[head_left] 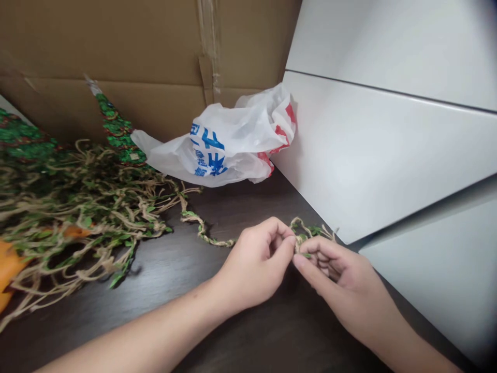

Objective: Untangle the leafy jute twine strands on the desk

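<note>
A jute twine strand with small green leaves runs across the dark tabletop from a tangled pile to my hands. My left hand is closed, pinching the twine between thumb and fingers. My right hand is also closed, its fingers curled round the twine's end, where a leafy loop sticks up just above the fingertips. The two hands touch at the fingertips, close to a white panel.
A tangled pile of leafy twine covers the left of the table, with green glittery pieces and something orange. A white plastic bag lies at the back. Cardboard stands behind; white panels wall the right.
</note>
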Tool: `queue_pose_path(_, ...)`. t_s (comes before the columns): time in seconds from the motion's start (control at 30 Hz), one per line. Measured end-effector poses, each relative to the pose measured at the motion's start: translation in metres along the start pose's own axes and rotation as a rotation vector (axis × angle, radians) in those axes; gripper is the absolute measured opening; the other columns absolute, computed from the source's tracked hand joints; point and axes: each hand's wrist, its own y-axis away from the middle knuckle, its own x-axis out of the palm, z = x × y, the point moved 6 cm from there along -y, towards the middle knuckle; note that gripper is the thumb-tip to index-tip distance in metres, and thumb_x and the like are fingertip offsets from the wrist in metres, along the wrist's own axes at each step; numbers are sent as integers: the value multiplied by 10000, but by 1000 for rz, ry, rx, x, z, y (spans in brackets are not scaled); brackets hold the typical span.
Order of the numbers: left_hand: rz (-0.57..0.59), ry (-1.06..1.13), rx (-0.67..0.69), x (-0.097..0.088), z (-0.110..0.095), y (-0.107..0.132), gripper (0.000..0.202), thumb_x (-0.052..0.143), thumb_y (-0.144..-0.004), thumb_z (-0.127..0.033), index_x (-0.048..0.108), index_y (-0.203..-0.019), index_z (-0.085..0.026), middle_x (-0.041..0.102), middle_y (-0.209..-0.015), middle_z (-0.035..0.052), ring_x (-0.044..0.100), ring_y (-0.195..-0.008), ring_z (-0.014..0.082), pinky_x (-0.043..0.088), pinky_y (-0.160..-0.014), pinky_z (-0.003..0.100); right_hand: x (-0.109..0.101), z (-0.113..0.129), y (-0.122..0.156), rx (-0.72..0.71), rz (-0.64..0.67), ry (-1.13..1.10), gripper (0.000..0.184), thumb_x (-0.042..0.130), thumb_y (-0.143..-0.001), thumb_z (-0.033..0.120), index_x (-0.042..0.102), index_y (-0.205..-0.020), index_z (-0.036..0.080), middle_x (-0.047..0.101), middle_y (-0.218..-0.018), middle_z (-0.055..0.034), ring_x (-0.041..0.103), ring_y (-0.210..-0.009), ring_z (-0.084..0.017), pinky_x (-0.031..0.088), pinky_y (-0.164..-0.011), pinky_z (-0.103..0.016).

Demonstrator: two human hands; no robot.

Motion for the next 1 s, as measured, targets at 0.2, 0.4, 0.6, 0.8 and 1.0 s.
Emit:
queue_pose_path(0.2,-7,61,-25,-1,5,-2,205,574,-1015,-353,631,-889,-200,569,-725,-33,490,-676,137,406,-647,306,3,20,3,-213,98,155,193,570,-1032,307,635,-866,233,568,-742,37,492,-636,-119,417,-603,-255)
queue_pose_path(0.4,-19,83,-33,-2,5,-3,198,578,-1012,-344,630,-892,-195,574,-731,-32,492,-679,136,418,-659,309,6,15,2,-177,98,256,337,536,-1057,314,525,-734,217,459,-660,41,444,-591,-120,384,-547,-267)
queue_pose_path(0.6,-7,118,-52,-1,6,-4,218,573,-1019,-366,637,-908,-190,611,-759,-17,521,-696,142,422,-664,308,-2,43,15,-523,35,203,161,612,-971,126,711,-901,233,653,-1023,-66,660,-928,-205,544,-794,-336)
queue_pose_path(0.8,-22,110,-54,-2,6,-3,213,566,-1024,-354,622,-901,-189,578,-727,-33,501,-667,130,420,-652,297,6,27,9,-194,105,30,295,584,-1023,299,668,-756,205,669,-775,-41,652,-725,-178,533,-637,-291)
queue_pose_path(1.0,-24,167,-71,-2,9,-4,220,579,-1026,-370,622,-911,-188,611,-744,-29,524,-680,127,437,-670,285,9,25,8,-118,95,37,254,585,-1020,345,710,-835,225,657,-719,-8,595,-577,-134,482,-527,-246)
